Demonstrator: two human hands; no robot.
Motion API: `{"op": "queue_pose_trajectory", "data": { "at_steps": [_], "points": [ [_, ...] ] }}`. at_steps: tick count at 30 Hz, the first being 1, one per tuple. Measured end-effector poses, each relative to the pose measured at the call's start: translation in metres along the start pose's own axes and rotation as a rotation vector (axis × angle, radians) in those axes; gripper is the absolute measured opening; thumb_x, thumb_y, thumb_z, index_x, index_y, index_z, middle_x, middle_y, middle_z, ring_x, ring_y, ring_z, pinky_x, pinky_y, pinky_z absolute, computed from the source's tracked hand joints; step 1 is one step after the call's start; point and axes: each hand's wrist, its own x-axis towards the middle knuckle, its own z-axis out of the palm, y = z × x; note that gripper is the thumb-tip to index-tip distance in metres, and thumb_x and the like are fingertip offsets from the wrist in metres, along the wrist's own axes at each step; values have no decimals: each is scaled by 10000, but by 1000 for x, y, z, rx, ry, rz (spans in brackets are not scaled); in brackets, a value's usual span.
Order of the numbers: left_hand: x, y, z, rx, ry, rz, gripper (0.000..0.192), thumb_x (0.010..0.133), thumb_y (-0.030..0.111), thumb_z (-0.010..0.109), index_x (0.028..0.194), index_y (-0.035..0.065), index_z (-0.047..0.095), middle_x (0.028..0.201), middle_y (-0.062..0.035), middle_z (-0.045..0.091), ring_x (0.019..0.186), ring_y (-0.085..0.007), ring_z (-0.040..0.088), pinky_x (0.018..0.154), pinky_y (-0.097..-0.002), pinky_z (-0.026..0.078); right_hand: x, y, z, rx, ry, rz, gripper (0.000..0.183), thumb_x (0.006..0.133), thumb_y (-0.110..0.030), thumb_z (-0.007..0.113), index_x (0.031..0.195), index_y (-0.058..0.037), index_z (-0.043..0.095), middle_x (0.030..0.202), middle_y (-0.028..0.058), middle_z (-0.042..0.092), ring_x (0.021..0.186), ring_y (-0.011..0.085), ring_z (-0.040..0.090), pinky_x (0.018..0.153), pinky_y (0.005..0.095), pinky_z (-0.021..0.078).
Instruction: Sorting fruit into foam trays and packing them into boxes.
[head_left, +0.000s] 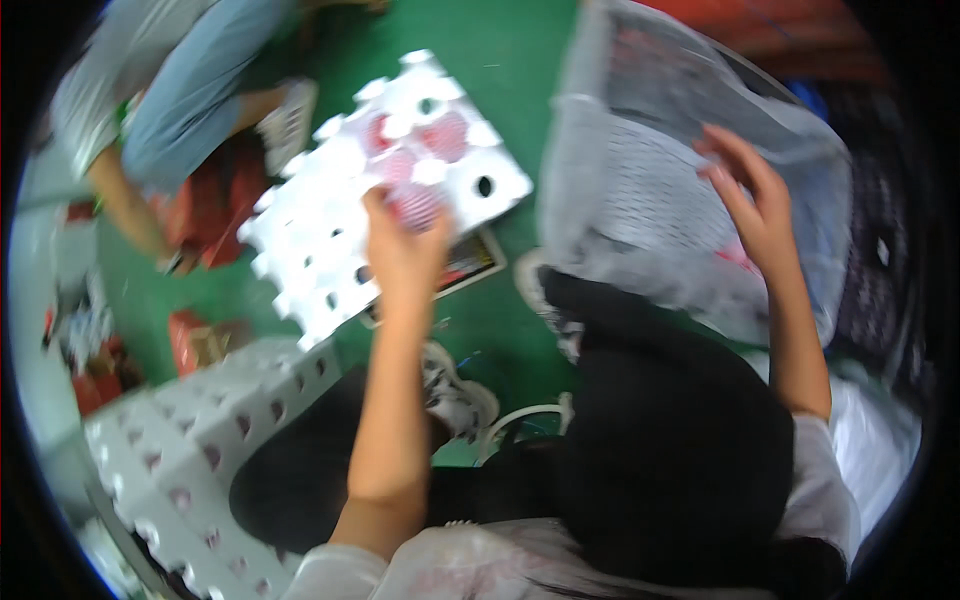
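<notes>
My left hand (409, 240) is closed around a reddish round item in a foam net (416, 204), at a white foam tray with holes (330, 210). Several more red items in foam nets (445, 137) sit in the tray just beyond it. On the right, my right hand (750, 199) is raised with its fingers apart and nothing in them, over a crate lined with translucent plastic (574, 172). Inside the crate lies a white perforated sheet (660, 187), with something pink (739, 256) near its lower edge.
Another person (195, 97) crouches at the upper left, a hand near a red bag (225, 202). Stacked white trays with holes (217, 442) stand at the lower left. A dark crate (885, 225) is at the far right, above white plastic bags (874, 442). The floor (495, 67) is green.
</notes>
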Motion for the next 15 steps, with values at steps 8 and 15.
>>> {"op": "queue_pose_trajectory", "data": {
  "at_steps": [8,15],
  "points": [
    [5,-40,-10,324,-50,244,521,709,103,722,1208,100,572,1135,-176,535,918,-387,608,788,-443,506,-36,173,-110,-729,-101,523,330,825,-235,637,1102,-64,685,1000,179,695,913,341,669,816,419,516],
    [-3,-30,5,493,-38,450,434,688,38,670,1116,82,611,1053,-135,620,935,-363,578,810,-431,489,-36,202,-59,-816,-286,428,211,766,-181,646,918,-59,725,970,188,690,906,340,668,796,423,526]
  ]
}}
